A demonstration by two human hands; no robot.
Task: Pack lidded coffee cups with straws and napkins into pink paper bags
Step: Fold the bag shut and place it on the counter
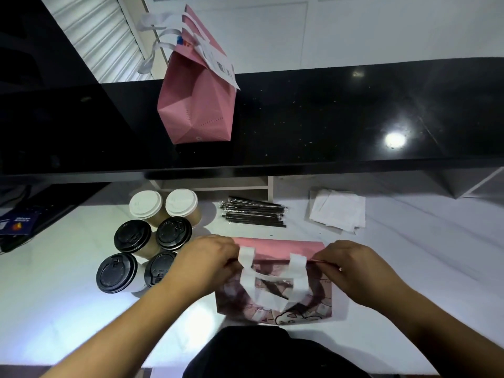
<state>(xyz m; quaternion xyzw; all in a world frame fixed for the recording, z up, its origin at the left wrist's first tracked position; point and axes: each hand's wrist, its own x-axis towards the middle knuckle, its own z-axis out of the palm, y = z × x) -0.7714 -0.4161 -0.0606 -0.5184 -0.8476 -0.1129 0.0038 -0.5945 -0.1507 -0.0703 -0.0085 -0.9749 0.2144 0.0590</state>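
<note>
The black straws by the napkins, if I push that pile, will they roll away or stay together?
The black straws look thin and round, so loose ones would probably roll on the smooth white counter. They seem individually wrapped in shiny film, which may make them slippery to pinch. Lying side by side in a loose pile, they would likely scatter rather than move as one.

Head view, steeply down, close

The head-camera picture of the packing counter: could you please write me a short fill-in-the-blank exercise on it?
1. Both hands grip the top edge of the ____ paper bag.
2. The cups number ____.
3. ____ of them have white lids.
4. The straws lie between the cups and the ____.

Missing words: pink; six; two; napkins.
</note>
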